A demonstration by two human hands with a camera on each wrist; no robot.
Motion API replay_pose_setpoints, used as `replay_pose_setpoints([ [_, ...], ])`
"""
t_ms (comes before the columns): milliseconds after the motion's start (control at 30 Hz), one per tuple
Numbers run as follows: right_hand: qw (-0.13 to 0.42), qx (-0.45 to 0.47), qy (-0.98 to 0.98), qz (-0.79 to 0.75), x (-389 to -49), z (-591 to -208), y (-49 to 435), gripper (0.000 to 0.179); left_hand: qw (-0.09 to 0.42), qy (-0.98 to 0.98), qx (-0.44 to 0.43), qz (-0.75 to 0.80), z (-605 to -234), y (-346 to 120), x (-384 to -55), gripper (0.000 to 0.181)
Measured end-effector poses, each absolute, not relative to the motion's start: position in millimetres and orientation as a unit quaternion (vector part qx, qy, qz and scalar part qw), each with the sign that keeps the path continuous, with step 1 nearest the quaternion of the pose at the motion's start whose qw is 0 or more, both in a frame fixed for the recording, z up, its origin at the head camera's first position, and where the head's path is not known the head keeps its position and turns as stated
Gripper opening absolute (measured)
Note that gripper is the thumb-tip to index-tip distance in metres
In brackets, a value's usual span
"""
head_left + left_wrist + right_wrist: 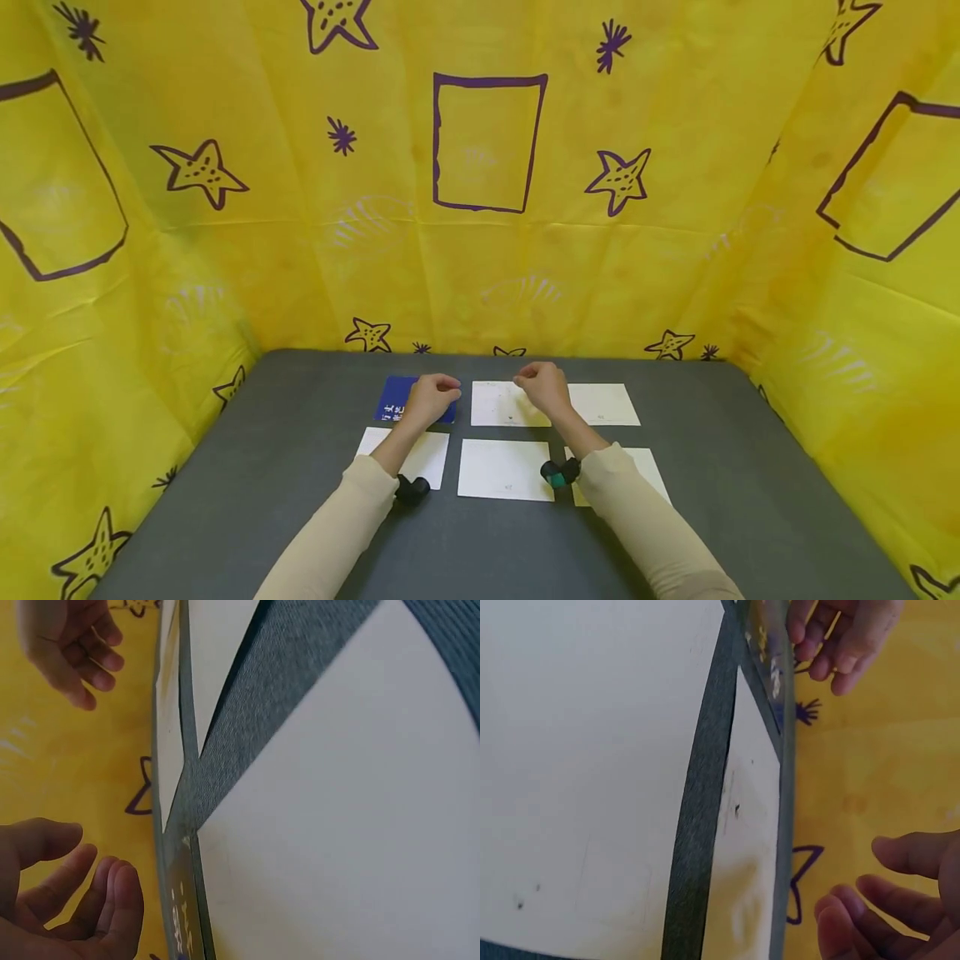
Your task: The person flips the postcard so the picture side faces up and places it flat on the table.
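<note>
My left hand (429, 400) is over the blue card (393, 394), which has white characters and lies at the back left. Nothing is between its loosely bent fingers in the left wrist view, where the hand (82, 907) is apart from the cards. The right hand (546, 390) hovers over the gap between the back middle white card (493, 403) and the back right white card (606, 405). In the right wrist view that hand (900, 900) is also loosely curled and holds nothing. My forearms partly cover the front left white card (431, 458) and the front right white card (641, 468).
The front middle white card (504, 471) lies flat between the forearms. All the cards form two rows on a dark grey table (300, 433). Yellow cloth (487, 275) with purple drawings stands behind and at both sides. Each wrist wears a small black camera (412, 490).
</note>
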State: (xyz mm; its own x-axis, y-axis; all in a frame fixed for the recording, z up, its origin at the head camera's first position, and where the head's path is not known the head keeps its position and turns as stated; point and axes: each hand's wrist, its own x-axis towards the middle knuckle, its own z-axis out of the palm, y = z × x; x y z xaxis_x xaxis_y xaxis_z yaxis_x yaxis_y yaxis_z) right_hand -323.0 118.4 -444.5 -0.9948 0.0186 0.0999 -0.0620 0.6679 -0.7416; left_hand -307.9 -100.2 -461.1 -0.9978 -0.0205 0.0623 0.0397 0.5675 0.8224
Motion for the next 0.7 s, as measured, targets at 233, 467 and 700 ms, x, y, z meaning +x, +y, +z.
replay_pose_setpoints([
  [233,0.04,0.002,-0.92,0.39,-324,-451,130,0.021,0.03,-0.89,-0.005,-0.455,-465,-84,-308,0.016],
  [467,0.045,-0.008,-0.937,0.347,-321,-454,137,0.026,0.015,-0.892,0.009,-0.452,-467,-73,-309,0.015],
  [700,0.031,-0.019,-0.948,0.318,-317,-455,142,0.029,0.003,-0.894,0.017,-0.447,-465,-64,-308,0.015],
])
